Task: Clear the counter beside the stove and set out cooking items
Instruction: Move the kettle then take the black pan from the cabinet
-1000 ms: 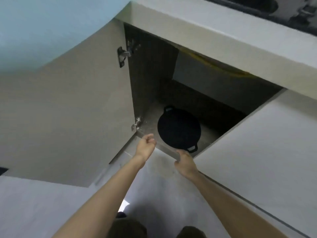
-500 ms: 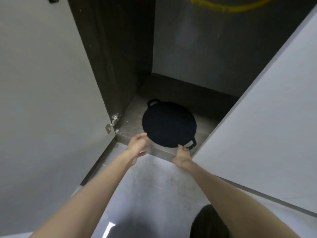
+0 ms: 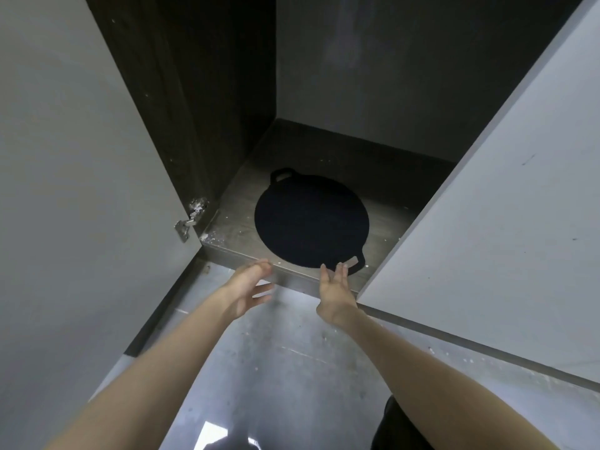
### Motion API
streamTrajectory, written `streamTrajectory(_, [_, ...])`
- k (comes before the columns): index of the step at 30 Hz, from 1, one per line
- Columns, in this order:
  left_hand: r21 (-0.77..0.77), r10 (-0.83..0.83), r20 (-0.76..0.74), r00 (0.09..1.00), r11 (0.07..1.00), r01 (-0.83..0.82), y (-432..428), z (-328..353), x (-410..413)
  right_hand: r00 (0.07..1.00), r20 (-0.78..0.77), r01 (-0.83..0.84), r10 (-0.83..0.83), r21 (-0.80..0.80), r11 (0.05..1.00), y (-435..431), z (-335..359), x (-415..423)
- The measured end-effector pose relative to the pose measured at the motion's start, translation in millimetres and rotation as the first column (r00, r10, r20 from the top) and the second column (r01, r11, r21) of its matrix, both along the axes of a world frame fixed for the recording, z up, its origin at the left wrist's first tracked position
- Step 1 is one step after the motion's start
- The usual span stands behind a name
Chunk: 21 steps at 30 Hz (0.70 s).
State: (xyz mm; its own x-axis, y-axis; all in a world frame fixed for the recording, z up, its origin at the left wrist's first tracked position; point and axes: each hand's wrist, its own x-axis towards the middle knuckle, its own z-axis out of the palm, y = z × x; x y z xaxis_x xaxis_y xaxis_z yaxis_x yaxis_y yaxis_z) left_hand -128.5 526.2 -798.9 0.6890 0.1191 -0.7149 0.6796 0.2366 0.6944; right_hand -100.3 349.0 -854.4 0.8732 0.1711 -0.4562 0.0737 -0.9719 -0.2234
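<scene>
A low cabinet (image 3: 324, 92) fills the far half of the view, both of its pale doors swung out: the left door (image 3: 74, 157) stands wide on its hinge (image 3: 191, 219), the right door (image 3: 503, 206) angles across the near right. Having both out of the way leaves the whole front of the compartment free to reach into. Below, near the viewer, lies a grey speckled floor (image 3: 276, 368).

On the cabinet's bottom shelf (image 3: 233, 228), otherwise bare, a flat black round pan (image 3: 311, 219) lies face up with a small loop handle at its far left and another at its near right. It sits close to the shelf's front edge, right of centre, so it is within easy reach without leaning deep inside.

Both arms stretch forward from the near side. The left hand (image 3: 250, 284) hovers just short of the shelf lip, fingers spread loosely, holding nothing. The right hand (image 3: 336, 287) is likewise spread and empty, its fingertips at the pan's near rim beside the near handle; whether they touch it I cannot tell. The pair seem set to take the pan from two sides, a sensible hold for a wide, probably heavy plate destined for the table by the stove.
</scene>
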Motion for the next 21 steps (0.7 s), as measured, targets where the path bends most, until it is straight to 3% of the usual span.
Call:
streamTrajectory(6, [0.0,0.083,-0.061,0.995,0.997,-0.083,9.4,-12.7,3.3,0.934,0.096,-0.353,0.343,0.131,0.926,17.1,5.6,-14.8])
streamTrajectory(10, [0.004,0.119,-0.11,0.987,0.993,-0.119,15.7,-16.8,2.8,0.88,0.048,-0.47,0.473,0.239,0.85,11.4,10.8,-22.2])
streamTrajectory(12, [-0.024,0.124,-0.156,0.98,0.991,-0.13,20.4,-21.5,-1.3,0.861,0.124,-0.508,0.493,0.247,0.825,5.9,10.3,-22.9])
streamTrajectory(15, [-0.083,0.132,-0.195,0.972,0.985,-0.151,22.7,-28.1,-6.9,0.836,0.223,-0.536,0.502,0.132,0.834,-5.2,-0.8,-18.2])
streamTrajectory(21, [-0.161,0.178,-0.156,0.972,0.966,-0.202,17.2,-37.7,-4.2,0.82,0.194,-0.505,0.539,-0.2,0.84,-7.6,-18.8,-11.4])
